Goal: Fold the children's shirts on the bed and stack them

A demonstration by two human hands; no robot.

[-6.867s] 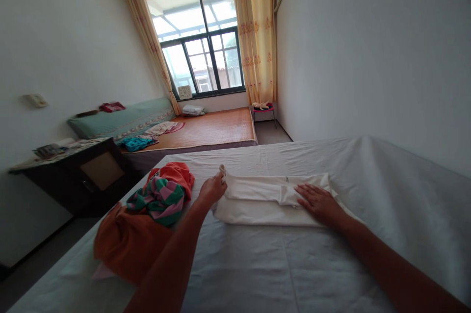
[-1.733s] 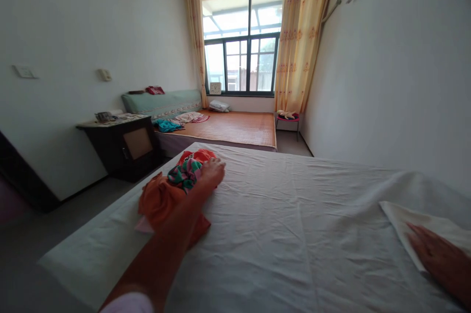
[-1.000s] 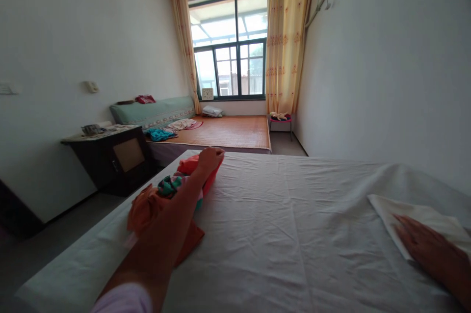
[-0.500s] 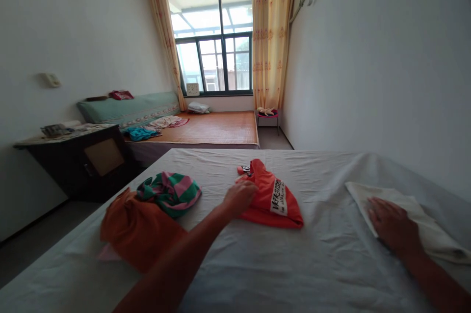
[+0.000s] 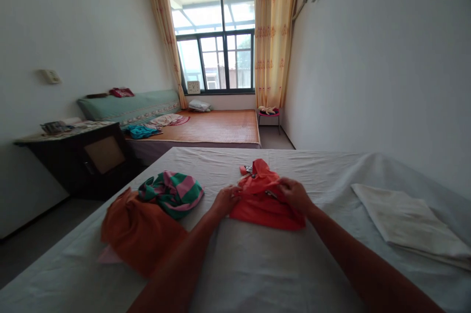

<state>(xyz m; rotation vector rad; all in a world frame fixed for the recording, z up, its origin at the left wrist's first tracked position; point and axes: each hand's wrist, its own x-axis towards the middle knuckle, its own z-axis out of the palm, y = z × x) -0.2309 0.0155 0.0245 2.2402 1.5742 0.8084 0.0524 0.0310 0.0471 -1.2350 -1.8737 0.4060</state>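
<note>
A crumpled red garment lies on the white-sheeted surface in front of me, its exact kind unclear from the folds. At its left edge, my left hand pinches the cloth. My right hand grips the opposite upper edge, and a fold is drawn between the two hands. The white print patch is mostly hidden now. To the left rest a bunched brown-orange cloth and a green-and-pink striped cloth. A folded cream cloth lies flat at the right, apart from both hands.
The white sheet covers the surface under the clothes. Beyond it stands a bed with a brown mat. A dark cabinet is at the left, and a white wall runs along the right.
My right hand has left the cream cloth and moved left to grip the red garment. My left hand has shifted slightly left and down; the garment's upper cloth is folded over its print.
</note>
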